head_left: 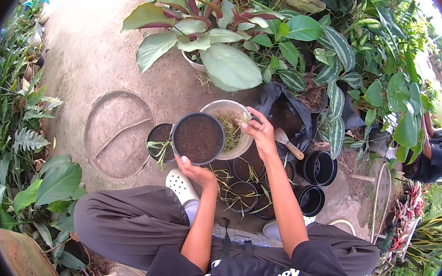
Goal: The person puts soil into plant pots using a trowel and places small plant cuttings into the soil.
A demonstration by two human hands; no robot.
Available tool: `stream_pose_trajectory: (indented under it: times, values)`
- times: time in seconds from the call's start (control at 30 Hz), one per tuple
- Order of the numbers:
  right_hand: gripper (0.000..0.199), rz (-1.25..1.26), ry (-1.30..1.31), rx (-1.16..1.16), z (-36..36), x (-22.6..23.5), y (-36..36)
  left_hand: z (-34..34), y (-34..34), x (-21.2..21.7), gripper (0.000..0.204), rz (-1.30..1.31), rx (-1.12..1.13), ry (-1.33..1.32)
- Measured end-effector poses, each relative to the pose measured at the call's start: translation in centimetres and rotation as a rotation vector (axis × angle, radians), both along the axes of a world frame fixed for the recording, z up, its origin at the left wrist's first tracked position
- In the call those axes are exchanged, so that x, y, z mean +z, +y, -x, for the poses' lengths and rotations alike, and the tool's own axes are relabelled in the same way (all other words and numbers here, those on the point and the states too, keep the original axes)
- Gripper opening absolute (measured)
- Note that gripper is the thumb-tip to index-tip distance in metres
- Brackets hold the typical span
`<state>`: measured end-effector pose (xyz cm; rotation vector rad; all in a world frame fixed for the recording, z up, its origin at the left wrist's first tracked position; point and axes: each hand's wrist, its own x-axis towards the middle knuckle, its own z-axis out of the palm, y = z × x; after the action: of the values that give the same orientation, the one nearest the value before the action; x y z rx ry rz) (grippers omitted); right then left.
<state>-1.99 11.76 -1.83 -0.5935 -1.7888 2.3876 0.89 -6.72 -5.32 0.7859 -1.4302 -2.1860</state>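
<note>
My left hand [198,173] supports a round black pot [198,138] filled with dark soil, its fingers against the near side. Just right of that pot is a pale bowl [244,153] with thin green grassy cuttings [229,129] inside. Over the bowl's right side, my right hand [261,130] has its thumb and fingers pinched together; what they hold is too small to make out. A smaller black pot [159,135] stands left of the soil pot, with a green sprig [162,149] hanging over its edge. Several black pots with thin seedlings [241,195] stand below my hands.
Right of the bowl lie a wooden-handled trowel [289,144] and an open black plastic bag [306,111] of soil. Empty black pots [319,168] stand near my right forearm. Large leafy plants [230,65] fill the far side. Another person [429,158] is at far right.
</note>
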Motion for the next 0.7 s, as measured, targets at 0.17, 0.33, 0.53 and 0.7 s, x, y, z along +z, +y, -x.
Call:
stream_pose_trajectory:
  times: [0.17, 0.33, 0.53, 0.7]
  values:
    - [0.036, 0.091, -0.054, 0.091, -0.1, -0.4, 0.4, 0.0, 0.5, 0.4, 0.077, 0.006, 0.029, -0.055]
    - [0.030, 0.198, -0.076, 0.052, 0.1, 1.4, -0.4, -0.3, 0.0, 0.2, 0.079, 0.002, -0.015, -0.042]
    - [0.021, -0.068, -0.171, 0.106, -0.6, 2.6, 0.0, -0.1, 0.8, 0.6, 0.071, 0.013, 0.032, -0.052]
    - [0.024, -1.037, -0.063, -0.063, -2.7, 5.4, -0.1, -0.2, 0.6, 0.4, 0.059, 0.024, -0.032, 0.018]
